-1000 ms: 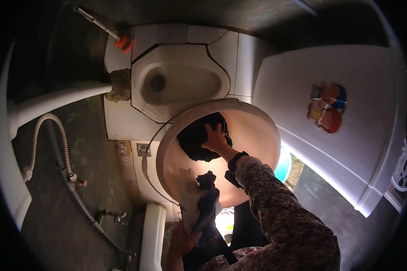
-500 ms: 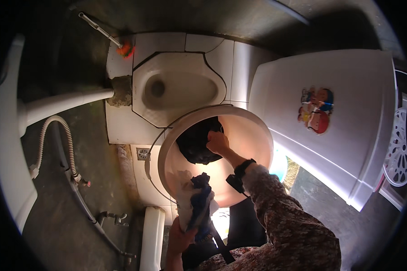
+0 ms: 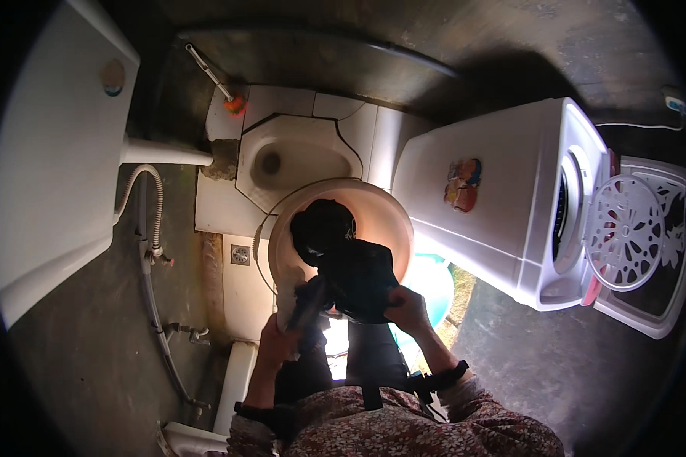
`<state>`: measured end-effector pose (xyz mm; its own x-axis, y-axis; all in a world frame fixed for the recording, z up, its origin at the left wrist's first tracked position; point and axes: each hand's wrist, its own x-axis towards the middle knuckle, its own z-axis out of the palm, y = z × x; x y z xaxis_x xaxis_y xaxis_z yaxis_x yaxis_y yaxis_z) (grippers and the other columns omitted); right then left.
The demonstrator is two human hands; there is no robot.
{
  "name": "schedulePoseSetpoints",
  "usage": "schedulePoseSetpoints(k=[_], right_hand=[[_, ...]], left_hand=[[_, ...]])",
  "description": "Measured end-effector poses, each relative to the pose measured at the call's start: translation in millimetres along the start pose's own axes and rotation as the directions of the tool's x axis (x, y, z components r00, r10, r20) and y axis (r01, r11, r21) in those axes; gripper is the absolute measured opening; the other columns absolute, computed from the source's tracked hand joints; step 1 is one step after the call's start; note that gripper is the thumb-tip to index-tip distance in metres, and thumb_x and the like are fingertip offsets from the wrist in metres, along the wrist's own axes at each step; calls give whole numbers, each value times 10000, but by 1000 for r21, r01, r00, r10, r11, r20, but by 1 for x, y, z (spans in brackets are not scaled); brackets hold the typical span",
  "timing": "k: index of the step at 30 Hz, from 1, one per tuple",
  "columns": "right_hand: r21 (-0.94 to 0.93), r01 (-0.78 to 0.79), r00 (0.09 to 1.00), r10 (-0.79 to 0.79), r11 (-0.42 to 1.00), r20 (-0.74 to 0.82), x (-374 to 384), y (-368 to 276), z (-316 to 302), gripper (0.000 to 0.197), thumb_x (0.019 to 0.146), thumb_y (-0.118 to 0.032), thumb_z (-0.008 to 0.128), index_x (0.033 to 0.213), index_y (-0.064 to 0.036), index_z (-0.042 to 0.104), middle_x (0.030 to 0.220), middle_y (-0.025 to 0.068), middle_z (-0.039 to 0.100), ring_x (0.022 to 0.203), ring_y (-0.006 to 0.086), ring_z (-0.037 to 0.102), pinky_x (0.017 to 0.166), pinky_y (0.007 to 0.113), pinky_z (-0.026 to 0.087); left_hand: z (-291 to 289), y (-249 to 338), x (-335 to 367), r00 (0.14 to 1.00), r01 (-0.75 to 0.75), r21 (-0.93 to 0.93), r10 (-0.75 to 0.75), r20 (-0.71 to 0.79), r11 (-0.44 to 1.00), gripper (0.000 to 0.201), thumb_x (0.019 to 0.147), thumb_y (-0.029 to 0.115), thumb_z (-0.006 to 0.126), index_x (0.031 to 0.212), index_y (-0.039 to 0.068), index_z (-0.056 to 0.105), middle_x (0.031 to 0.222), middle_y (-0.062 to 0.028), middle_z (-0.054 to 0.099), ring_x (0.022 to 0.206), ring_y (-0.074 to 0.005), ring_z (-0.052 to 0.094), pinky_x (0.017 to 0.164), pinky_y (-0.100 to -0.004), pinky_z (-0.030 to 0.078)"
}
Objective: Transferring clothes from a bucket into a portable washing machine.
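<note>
A large beige bucket [image 3: 385,206] with a wire handle stands in front of me. Inside, toward its far left, sits a bunched black cloth [image 3: 320,222]. My right hand [image 3: 408,311] grips the right edge of a black garment [image 3: 362,278], spread over the bucket's near part; whether it joins the bunched cloth I cannot tell. To the left, my left hand [image 3: 280,340] is closed around a crumpled dark-blue and white cloth [image 3: 306,305], beside the garment at the bucket's near left rim. Shadow hides some of its fingers.
Beyond the bucket is a squat toilet [image 3: 297,164], with a brush [image 3: 232,100] leaning behind it. A white twin-tub style machine [image 3: 495,198] stands right, its lid [image 3: 625,232] raised. A teal basin [image 3: 434,286] sits beside the bucket. Hose [image 3: 158,206] and pipes line the left wall.
My right hand has come out of the bucket toward me and right, drawing up the black garment. The left hand has shifted slightly left and up with its cloth. The view has tilted.
</note>
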<state>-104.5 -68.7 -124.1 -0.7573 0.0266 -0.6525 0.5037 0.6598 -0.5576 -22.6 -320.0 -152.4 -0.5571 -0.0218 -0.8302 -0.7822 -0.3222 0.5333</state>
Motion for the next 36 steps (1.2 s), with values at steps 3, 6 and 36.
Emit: schedulePoseSetpoints(k=[3,6,36], right_hand=[[56,-19,998,22,998,-66,-20,-4,-20,180,513,-31,634,650,-37,518,595,37,522,554,111,494,497,260,412],[294,136,985,-99,946,-138,-39,-7,-44,186,509,-31,637,646,-42,510,584,8,490,539,90,456,488,224,383],[466,848,520,-230,252,-823,-293,-206,-261,457,533,48,478,989,38,514,664,88,568,631,163,545,714,271,452]], left_hand=[[1,19,-7,999,19,16,-20,31,1000,348,678,47,596,999,-17,480,815,-50,550,666,-109,524,575,-238,444],[-5,15,-4,1000,-17,95,16,13,995,332,697,86,606,984,-26,482,786,-53,552,642,-106,524,559,-234,445],[4,19,71,950,-241,108,212,229,964,428,596,-1,579,1003,-50,456,898,-134,549,777,-230,557,680,-324,465]])
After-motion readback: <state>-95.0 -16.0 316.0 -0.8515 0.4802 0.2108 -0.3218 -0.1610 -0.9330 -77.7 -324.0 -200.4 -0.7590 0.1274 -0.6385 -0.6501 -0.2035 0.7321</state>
